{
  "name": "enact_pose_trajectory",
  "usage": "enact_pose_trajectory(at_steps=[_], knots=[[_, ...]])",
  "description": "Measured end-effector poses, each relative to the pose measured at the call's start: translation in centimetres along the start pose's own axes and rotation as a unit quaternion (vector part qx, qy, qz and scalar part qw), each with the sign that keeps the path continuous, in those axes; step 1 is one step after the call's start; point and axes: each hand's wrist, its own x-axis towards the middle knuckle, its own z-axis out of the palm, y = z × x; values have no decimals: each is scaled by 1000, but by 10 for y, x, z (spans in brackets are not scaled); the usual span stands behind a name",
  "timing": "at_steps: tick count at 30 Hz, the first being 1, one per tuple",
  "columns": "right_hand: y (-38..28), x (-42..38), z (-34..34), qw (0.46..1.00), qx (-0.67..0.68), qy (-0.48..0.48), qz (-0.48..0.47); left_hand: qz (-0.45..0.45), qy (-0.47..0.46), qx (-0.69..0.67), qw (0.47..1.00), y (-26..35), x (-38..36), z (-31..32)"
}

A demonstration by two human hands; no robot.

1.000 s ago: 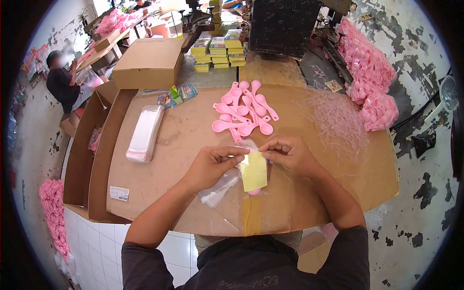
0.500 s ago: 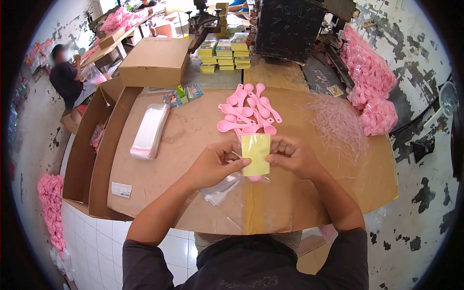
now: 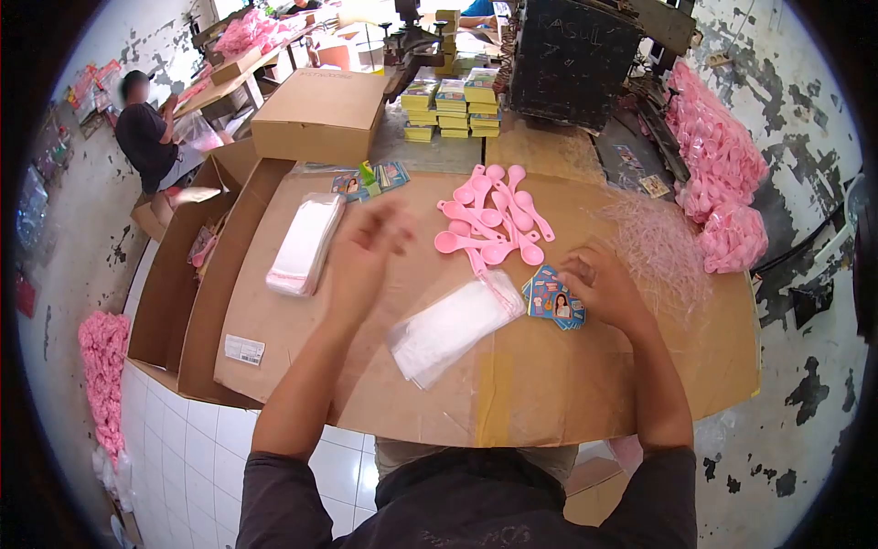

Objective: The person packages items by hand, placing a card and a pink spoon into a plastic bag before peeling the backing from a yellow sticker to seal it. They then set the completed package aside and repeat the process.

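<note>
My left hand (image 3: 370, 245), smeared by motion, is raised over the cardboard between two stacks of clear plastic bags; its fingers look loosely spread with nothing in them. One bag stack (image 3: 306, 245) lies to its left, and another (image 3: 457, 328) lies slanted in front of me. My right hand (image 3: 599, 285) has curled fingers and its fingertips on the upper edge of a small fanned pile of blue printed cards (image 3: 551, 302); it seems to pinch a card there. Beyond the bags lies a heap of pink plastic spoons (image 3: 494, 218). A pale blurred shape (image 3: 197, 195) shows over the open box at left.
An open cardboard box (image 3: 174, 302) adjoins the table's left side. A closed carton (image 3: 315, 110), stacked cards (image 3: 450, 105) and a black metal case (image 3: 572, 64) stand behind. Pink shreds (image 3: 654, 242) and bagged pink spoons (image 3: 718, 151) are at right. A person (image 3: 151, 133) sits far left.
The yellow-backed card packet has left my hands. My left hand moved left and up, the right hand moved right to the cards. The bag stack and card pile are now uncovered; the view shifted slightly.
</note>
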Motion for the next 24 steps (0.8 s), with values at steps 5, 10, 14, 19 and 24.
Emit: enact_pose_trajectory(at_steps=[5, 10, 14, 19, 24], knots=[[12, -9, -13, 997, 34, -66, -37, 124, -192, 346, 910, -4, -38, 38], [13, -2, -18, 989, 94, -103, 43, 53, -210, 264, 940, -21, -35, 44], [7, -2, -21, 984, 127, -85, 93, -46, -197, 198, 959, -14, -36, 43], [1, -3, -17, 989, 147, -17, 22, -31, -194, 194, 961, -4, -35, 43], [-28, -14, 26, 936, 345, -69, -26, 36, -183, 234, 954, -5, -35, 45]])
